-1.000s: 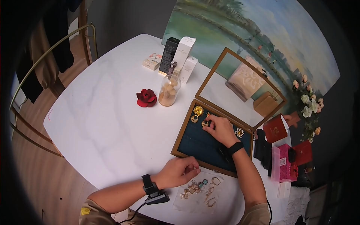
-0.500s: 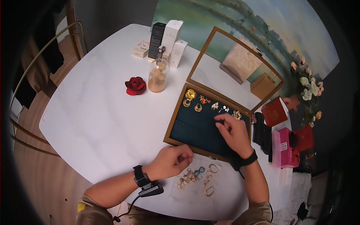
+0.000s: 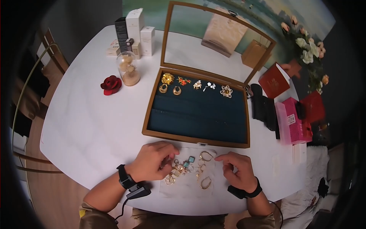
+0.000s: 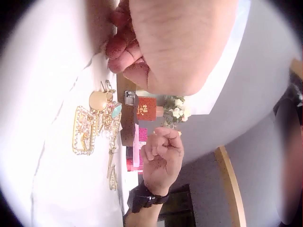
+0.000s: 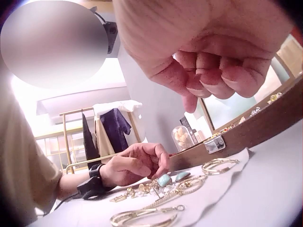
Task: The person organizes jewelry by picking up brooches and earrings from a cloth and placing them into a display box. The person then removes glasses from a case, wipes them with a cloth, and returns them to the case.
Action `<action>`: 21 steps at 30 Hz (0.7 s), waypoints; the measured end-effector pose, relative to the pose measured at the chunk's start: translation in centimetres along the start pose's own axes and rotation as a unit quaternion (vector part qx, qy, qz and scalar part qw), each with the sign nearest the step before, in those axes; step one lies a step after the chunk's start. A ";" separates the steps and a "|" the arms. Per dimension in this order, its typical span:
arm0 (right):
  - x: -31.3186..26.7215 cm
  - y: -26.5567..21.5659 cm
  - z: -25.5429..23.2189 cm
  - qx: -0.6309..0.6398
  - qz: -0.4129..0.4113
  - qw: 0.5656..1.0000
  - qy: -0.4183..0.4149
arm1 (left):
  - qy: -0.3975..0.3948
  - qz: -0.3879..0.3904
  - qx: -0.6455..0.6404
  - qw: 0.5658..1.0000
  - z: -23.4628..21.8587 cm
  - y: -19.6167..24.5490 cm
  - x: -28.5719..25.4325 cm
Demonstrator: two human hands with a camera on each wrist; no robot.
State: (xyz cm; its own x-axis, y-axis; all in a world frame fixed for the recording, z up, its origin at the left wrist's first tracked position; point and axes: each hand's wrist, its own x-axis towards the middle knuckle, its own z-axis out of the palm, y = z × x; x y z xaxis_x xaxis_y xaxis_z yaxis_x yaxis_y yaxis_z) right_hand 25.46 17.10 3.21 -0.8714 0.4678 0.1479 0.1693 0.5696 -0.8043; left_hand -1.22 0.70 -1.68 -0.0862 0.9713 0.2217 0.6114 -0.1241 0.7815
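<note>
My left hand rests loosely curled at the left of a thin pale sheet, holding nothing. On that sheet lie a gold hoop earring, a second hoop, square turquoise earrings and a cluster of gold and pearly jewelry. My right hand hovers at the sheet's right side, index finger pointing toward the upper hoop, with nothing in its grasp. Behind both hands, the wooden jewelry box stands with its glass lid up. Along its back are brooches, including a gold flower brooch, above two crescent earrings.
At the back left stand cosmetic boxes, a glass dome and a red fabric rose. Right of the jewelry box are black cases, a red card and a pink box.
My right hand has withdrawn from the back row of the jewelry box and come down to the sheet's right side. My left hand stays loosely curled by the sheet. The head view has shifted.
</note>
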 end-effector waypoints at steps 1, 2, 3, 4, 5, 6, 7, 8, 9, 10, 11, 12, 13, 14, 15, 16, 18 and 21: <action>-0.3 0.4 -0.1 0.004 0.003 1.000 0.005 | -0.007 0.001 0.001 1.000 0.0 0.1 0.1; -0.6 0.7 -0.2 0.004 -0.001 1.000 -0.011 | -0.012 -0.002 0.003 1.000 -0.1 0.2 0.1; -0.8 1.1 -0.2 0.005 -0.005 1.000 -0.026 | -0.018 -0.004 0.006 1.000 -0.1 0.2 0.2; -0.9 1.3 -0.2 0.010 -0.004 1.000 -0.020 | -0.025 -0.004 0.010 1.000 -0.2 0.3 0.3; -0.9 1.4 -0.2 -0.004 -0.020 0.999 -0.029 | -0.023 -0.010 0.008 1.000 -0.1 0.3 0.3; -1.0 1.5 -0.1 -0.018 -0.036 0.998 -0.038 | -0.022 -0.017 0.007 1.000 -0.1 0.4 0.4; -1.1 1.7 0.0 -0.014 -0.034 0.999 -0.032 | -0.029 -0.016 0.010 0.999 -0.1 0.5 0.5; -1.3 1.9 0.1 -0.029 -0.030 0.998 -0.042 | -0.025 -0.029 0.004 0.999 -0.1 0.6 0.5; -1.5 2.0 0.1 -0.046 -0.028 0.997 -0.053 | -0.021 -0.042 -0.003 0.999 0.0 0.8 0.6; -1.6 2.1 0.3 -0.043 -0.025 0.998 -0.048 | -0.027 -0.041 -0.001 0.999 0.0 0.9 0.7; -1.6 2.3 0.7 -0.039 -0.031 0.998 -0.037 | -0.027 -0.048 0.001 0.998 0.0 0.9 0.7; -1.6 2.3 1.0 -0.035 -0.036 0.998 -0.026 | -0.027 -0.056 0.003 0.998 0.0 1.0 0.8; -1.6 2.5 1.3 -0.034 -0.034 0.999 -0.022 | -0.032 -0.054 0.004 0.998 0.0 1.1 0.9; -1.5 2.6 1.6 -0.025 -0.048 0.999 -0.009 | -0.037 -0.051 0.014 0.998 -0.1 1.3 1.0; -1.5 2.6 1.8 -0.017 -0.062 0.998 0.004 | -0.041 -0.048 0.025 0.998 -0.1 1.5 1.2; -1.4 2.7 1.9 -0.016 -0.061 0.998 0.007 | -0.043 -0.046 0.026 0.998 -0.1 1.8 1.4; -1.3 2.8 2.0 -0.042 -0.082 0.996 0.016 | -0.038 0.021 0.072 0.997 0.0 2.6 1.6; -1.6 3.3 1.7 -0.046 -0.066 0.997 -0.004 | -0.059 0.000 0.102 0.993 0.4 3.8 2.0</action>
State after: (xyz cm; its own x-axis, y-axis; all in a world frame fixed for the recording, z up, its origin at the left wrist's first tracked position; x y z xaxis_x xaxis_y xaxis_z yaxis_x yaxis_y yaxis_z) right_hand 26.61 17.11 -0.69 -0.8927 0.3792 0.2435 0.0945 0.6859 -0.7216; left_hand 1.23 2.22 1.52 -0.0021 0.9898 0.1423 0.7595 -0.0910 0.6441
